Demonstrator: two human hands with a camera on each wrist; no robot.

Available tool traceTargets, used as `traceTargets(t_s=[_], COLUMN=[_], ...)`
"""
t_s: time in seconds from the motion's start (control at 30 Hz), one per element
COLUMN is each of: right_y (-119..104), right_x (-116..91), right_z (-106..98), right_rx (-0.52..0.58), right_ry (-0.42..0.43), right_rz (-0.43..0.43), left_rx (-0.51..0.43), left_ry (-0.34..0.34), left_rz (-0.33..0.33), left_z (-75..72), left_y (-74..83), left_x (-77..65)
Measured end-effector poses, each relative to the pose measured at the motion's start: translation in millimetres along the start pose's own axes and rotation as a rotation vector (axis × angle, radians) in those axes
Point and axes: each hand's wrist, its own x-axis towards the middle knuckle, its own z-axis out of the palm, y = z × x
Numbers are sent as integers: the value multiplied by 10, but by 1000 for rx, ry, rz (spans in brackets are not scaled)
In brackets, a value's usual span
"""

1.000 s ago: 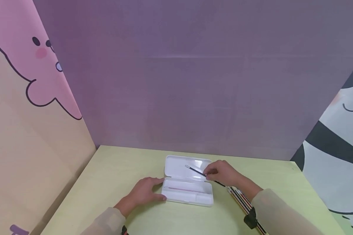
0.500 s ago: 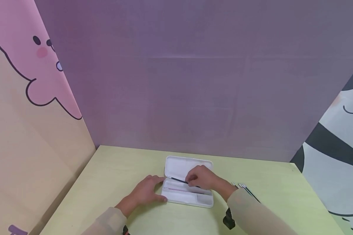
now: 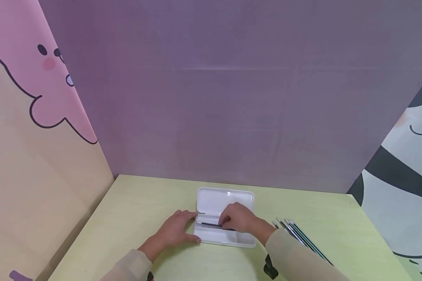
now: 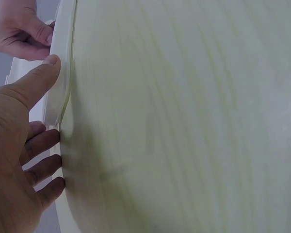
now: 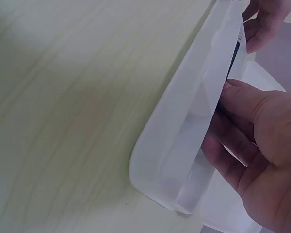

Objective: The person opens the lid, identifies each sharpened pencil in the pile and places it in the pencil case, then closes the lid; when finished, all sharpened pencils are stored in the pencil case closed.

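A white pencil case (image 3: 216, 238) lies on the table with its lid (image 3: 212, 199) laid back behind it. My left hand (image 3: 174, 229) holds the case's left end, thumb at the front corner and fingers along the end. Over the tray, my right hand (image 3: 238, 217) pinches a dark pencil (image 3: 210, 224) with a pale end pointing left. It lies lengthwise in the long compartment. In the right wrist view the pencil (image 5: 234, 57) runs between the fingertips and along the case's inside; part of it is hidden by the hand.
Several pencils (image 3: 302, 236) lie in a loose group on the pale yellow table (image 3: 154, 195), right of the case and partly behind the right sleeve. A purple panel (image 3: 204, 117) stands along the table's back edge.
My right hand has carried the dark pencil left and down, from over the lid into the tray. The left hand has stayed at the case's left end.
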Motion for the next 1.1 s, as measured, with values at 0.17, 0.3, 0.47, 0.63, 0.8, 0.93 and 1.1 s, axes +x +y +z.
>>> traceTargets(t_s=[0.17, 0.3, 0.47, 0.63, 0.8, 0.93, 1.1], right_y=[-24, -13, 56, 132, 181, 254, 423], right_x=[-9, -13, -26, -98, -263, -431, -701], right_z=[-10, -22, -47, -160, -367, -537, -706], right_rx=[16, 20, 31, 36, 112, 150, 156], right_ry=[-15, -13, -1, 19, 42, 75, 111], right_rz=[22, 4, -16, -8, 22, 76, 142], left_rx=[-10, -17, -16, -12, -4, -14, -21], left_ry=[0, 6, 11, 17, 16, 15, 9], left_rz=[-5, -7, -5, 4, 1, -7, -7], left_z=[3, 15, 45, 47, 34, 15, 12], left_y=[-14, -20, -40, -38, -19, 2, 6], left_x=[4, 6, 5, -3, -9, -14, -15])
